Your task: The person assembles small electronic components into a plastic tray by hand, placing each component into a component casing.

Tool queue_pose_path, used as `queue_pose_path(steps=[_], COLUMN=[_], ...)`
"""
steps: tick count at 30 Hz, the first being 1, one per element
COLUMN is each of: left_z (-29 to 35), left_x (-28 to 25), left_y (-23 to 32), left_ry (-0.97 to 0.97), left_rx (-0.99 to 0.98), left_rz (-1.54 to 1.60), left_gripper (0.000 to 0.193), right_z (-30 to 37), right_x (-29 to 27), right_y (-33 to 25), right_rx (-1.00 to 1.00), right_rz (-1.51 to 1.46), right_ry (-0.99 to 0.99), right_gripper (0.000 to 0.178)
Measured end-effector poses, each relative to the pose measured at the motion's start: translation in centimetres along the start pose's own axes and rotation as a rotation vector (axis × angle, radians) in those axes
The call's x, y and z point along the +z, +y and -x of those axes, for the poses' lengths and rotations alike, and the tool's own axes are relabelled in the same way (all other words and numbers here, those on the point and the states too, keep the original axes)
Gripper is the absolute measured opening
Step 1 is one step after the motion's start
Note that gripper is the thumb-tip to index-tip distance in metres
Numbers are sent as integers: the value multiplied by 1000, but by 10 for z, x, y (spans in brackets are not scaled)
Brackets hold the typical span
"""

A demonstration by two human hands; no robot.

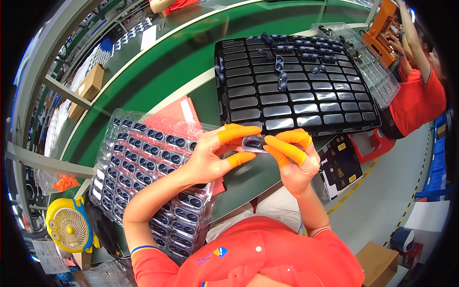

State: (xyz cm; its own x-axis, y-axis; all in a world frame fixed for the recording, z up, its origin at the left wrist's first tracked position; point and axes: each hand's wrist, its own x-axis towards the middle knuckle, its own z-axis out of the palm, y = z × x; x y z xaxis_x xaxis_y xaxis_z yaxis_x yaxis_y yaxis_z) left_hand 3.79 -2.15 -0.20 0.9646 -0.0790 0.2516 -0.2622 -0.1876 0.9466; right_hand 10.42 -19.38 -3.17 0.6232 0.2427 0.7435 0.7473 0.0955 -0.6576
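Note:
My left hand [209, 154] and my right hand [303, 167] meet above the front edge of the bench, with orange finger cots on several fingers. Between them is a small dark oval plastic piece [253, 143] with a shiny rim. The left thumb and forefinger pinch its left end, while my right fingertips close on the right end. Left of my hands, a clear blister tray [111, 143] holds many dark oval pieces with paired round shapes. Beyond my hands lies a black compartment tray [277, 111]; loose dark two-lobed pieces [283, 82] lie mostly toward its far side.
A red sheet [184, 111] lies partly under the clear tray. At far left stands a yellow and blue fan [71, 225]. A second clear tray [377, 79] sits beside the black one. A person in red [420, 103] works by an orange fixture [381, 36] at the right.

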Motion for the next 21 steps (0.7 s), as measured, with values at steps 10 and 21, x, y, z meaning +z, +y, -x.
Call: queue_pose_path(steps=[10, 21], left_z=[6, 3], left_x=[1, 3], left_y=[-2, -1], left_ry=[-51, -7], left_rx=[-20, 112], left_rz=[-3, -220], left_gripper=[40, 37], right_z=[-12, -15], right_x=[-14, -19], right_y=[1, -13], right_rx=[226, 40], right_rz=[-164, 121], right_ry=[-199, -256], right_gripper=[25, 27])
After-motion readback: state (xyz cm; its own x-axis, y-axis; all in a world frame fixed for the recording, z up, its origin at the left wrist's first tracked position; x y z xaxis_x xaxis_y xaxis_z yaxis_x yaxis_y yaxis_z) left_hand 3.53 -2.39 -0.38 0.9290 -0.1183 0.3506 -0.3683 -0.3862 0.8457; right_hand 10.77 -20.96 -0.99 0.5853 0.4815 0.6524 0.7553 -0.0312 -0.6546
